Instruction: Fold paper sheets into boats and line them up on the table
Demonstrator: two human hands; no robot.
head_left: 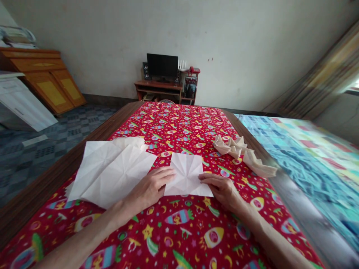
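Note:
A small white sheet of paper (187, 175) with creases fanning out from its middle lies on the red patterned cloth in front of me. My left hand (158, 181) holds its left edge, fingers together over the rim. At the opposite edge, my right hand (223, 187) grips the sheet with curled fingers; the right thumb is hidden. Several larger creased sheets (123, 173) lie overlapping beside my left hand. Beyond my right hand, folded paper shapes (234, 147) in cream sit in a row near the table's right side.
Red cloth (179, 231) printed with rockets covers the table, whose brown wooden edge (109, 129) shows at the left. A bed (297, 157) adjoins the right side. Past the far end stands a desk (159, 85) with a monitor (162, 65). A wooden cabinet (53, 84) is at far left.

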